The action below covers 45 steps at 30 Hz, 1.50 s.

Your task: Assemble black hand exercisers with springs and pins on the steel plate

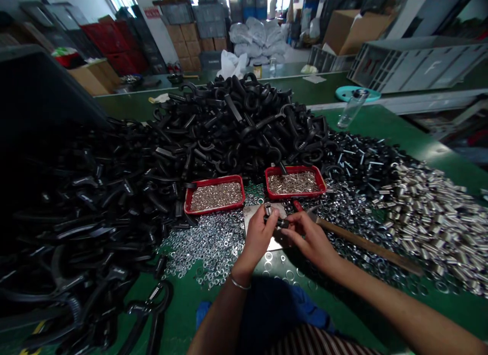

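My left hand [261,233] and my right hand [310,235] meet over a small metal plate [251,215] on the green table. Between their pinched fingers they hold a small dark bolt-like part [280,223] with a silvery piece at its left end. Both hands are closed on it. Loose silver washers [213,240] lie all around the plate. Just beyond it stand two red trays, the left red tray [186,205] and the right red tray [322,184], each filled with small shiny metal parts.
A huge heap of black curved handles [229,126] covers the table's left and middle. Silver sleeves [430,212] and dark bolts [362,159] are piled at the right. A wooden-handled hammer [366,245] lies right of my hands. A clear bottle [353,108] stands farther back.
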Available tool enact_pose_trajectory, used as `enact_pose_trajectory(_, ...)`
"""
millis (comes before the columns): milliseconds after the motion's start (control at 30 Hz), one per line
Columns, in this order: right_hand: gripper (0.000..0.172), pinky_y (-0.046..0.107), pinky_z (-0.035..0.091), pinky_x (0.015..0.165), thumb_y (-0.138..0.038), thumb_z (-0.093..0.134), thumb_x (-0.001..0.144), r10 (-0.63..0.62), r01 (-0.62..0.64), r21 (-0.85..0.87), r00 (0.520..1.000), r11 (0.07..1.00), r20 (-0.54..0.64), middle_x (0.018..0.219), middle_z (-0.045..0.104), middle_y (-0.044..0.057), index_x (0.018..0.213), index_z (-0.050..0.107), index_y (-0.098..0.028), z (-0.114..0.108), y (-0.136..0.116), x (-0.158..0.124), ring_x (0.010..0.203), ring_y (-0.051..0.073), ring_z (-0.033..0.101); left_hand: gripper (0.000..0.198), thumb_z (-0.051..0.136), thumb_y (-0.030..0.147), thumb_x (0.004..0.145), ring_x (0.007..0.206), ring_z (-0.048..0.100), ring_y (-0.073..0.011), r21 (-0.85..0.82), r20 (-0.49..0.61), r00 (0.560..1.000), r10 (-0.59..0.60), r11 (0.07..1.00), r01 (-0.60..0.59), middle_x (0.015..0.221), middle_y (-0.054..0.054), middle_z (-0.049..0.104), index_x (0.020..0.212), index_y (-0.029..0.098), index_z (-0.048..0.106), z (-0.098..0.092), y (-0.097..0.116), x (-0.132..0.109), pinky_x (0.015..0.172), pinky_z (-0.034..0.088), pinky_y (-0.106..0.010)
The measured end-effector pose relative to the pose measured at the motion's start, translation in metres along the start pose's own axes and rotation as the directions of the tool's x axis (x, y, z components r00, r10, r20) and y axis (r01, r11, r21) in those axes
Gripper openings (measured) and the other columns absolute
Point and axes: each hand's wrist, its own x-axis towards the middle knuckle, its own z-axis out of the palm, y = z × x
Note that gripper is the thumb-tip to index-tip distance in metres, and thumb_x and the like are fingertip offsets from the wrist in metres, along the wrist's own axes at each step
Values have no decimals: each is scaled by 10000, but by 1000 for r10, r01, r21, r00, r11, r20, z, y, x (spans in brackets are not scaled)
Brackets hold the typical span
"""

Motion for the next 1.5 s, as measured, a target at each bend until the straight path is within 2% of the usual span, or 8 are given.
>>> enact_pose_trajectory(167,461,268,457,445,-622,368,966,209,-308,250,911,918,355,681,621,6,926,524,-189,-2,3,3,452,124,553,259,465,419,987,793,592,-156,-6,36,999,28,1000,-28,852,-15,638,907,200,578,2,2,-2,765,448,-275)
enact_pose_trajectory(333,409,271,514,603,-489,733,806,82,-98,200,993,975,89,781,615,-26,1018,505,-223,-4,4,5,629,129,610,269,460,428,988,795,592,-163,33,-43,999,1,999,0,849,-19,642,905,198,573,2,0,-2,760,445,-282)
enact_pose_trajectory(500,535,264,451,467,-663,323,961,208,-315,244,901,917,381,656,634,7,853,533,-183,-4,4,4,438,112,549,269,469,423,986,773,595,-153,-1,34,999,42,999,-42,825,-12,635,893,198,583,2,1,-3,747,445,-267)
enact_pose_trajectory(667,432,248,513,582,-501,755,789,110,-148,279,983,949,148,750,608,-48,984,495,-217,-4,6,4,616,116,614,288,450,434,990,778,596,-157,39,-16,1000,7,999,-6,845,-18,645,901,195,585,2,0,-3,742,446,-270)
enact_pose_trajectory(833,473,262,454,488,-617,387,970,170,-270,245,916,931,364,664,624,1,869,544,-182,-6,2,4,478,114,559,266,475,415,983,787,603,-161,36,15,998,56,998,-56,831,-16,644,889,198,597,1,3,-3,761,444,-274)
enact_pose_trajectory(1267,406,255,463,573,-608,598,875,105,-133,105,966,986,235,724,609,-19,859,545,-206,-9,-2,2,601,124,579,252,461,389,994,797,608,-163,20,1,999,46,999,-46,850,-25,650,906,197,599,4,2,-5,760,449,-276)
enact_pose_trajectory(1400,647,271,406,473,-659,194,984,195,-274,103,860,956,472,582,594,8,775,578,-182,-10,0,3,419,115,503,248,485,402,984,783,606,-153,16,11,998,69,997,-69,831,-13,645,905,198,600,5,2,-6,759,446,-266)
enact_pose_trajectory(1500,494,290,473,555,-661,460,918,131,-161,73,940,984,314,722,639,15,1020,570,-190,-10,1,4,559,151,595,266,472,424,985,745,597,-148,-25,0,1000,14,1000,-14,819,-10,635,903,196,583,6,-2,-6,704,449,-259)
